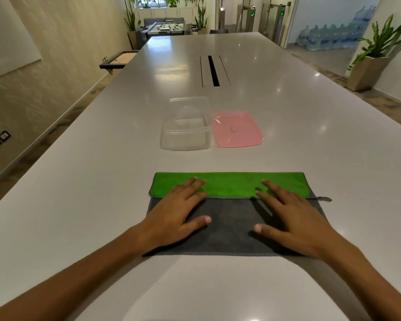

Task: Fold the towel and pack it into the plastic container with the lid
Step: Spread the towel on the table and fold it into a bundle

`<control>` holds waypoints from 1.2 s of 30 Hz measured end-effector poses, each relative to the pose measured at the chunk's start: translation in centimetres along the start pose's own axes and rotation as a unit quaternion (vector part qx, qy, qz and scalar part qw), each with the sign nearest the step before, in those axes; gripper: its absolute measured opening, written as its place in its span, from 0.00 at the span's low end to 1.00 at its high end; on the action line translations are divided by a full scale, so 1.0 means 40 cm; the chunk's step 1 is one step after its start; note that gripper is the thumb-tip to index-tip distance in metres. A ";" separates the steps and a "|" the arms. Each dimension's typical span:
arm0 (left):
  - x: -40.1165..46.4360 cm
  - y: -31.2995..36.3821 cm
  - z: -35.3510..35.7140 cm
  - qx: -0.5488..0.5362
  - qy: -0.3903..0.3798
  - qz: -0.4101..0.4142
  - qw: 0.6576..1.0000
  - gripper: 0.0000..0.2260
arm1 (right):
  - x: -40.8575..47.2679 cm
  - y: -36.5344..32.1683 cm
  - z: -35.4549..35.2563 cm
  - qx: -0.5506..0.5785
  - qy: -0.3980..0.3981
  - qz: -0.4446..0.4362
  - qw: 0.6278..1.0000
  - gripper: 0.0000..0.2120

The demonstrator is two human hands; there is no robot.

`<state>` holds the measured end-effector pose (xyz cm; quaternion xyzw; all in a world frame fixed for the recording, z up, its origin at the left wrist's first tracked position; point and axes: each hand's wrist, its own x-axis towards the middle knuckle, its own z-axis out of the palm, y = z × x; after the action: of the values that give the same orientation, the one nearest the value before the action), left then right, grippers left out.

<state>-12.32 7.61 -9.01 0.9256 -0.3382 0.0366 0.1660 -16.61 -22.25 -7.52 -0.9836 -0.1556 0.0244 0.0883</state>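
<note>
Left hand (pixel 178 212): lying flat, fingers spread, pressing on the towel (pixel 232 218) – not gripping
Right hand (pixel 292 218): doing the same
Towel: sitting half-folded on the table (pixel 79 181), green strip over grey
Container (pixel 186 130): sitting open behind it – pink lid (pixel 237 129) just beside

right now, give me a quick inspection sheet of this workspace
surface: long pale table, glossy, with a slot in the middle
job's things: towel flat at the near edge, far edge folded over green side up; clear container open and empty; pink lid lying to its right
clutter: nothing seen
grippers: left hand and right hand flat on the towel, fingers spread
cables: nothing seen
surroundings: potted plant right, foosball table far end
</note>
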 end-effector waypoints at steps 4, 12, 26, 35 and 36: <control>-0.043 0.040 0.007 -0.011 -0.015 0.052 0.998 0.29 | -0.047 -0.034 0.012 0.013 0.051 -0.058 0.997 0.35; -0.088 0.069 0.039 0.039 0.007 0.112 0.993 0.16 | -0.088 -0.046 0.052 0.051 0.100 -0.117 0.987 0.13; -0.114 0.040 0.031 0.111 0.092 0.148 0.978 0.10 | -0.102 -0.011 0.060 0.064 0.137 -0.108 0.983 0.08; -0.158 -0.013 -0.056 -0.114 0.110 -0.075 0.985 0.09 | -0.133 0.048 0.023 0.043 0.127 -0.038 0.990 0.13; -0.155 -0.015 -0.064 -0.157 0.119 -0.100 0.975 0.09 | -0.132 0.045 0.023 0.042 0.124 -0.033 0.991 0.13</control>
<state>-16.58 12.68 -7.86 0.9062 -0.2234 0.0767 0.3508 -21.15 -25.42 -8.63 -0.9686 -0.1747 -0.0946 0.1492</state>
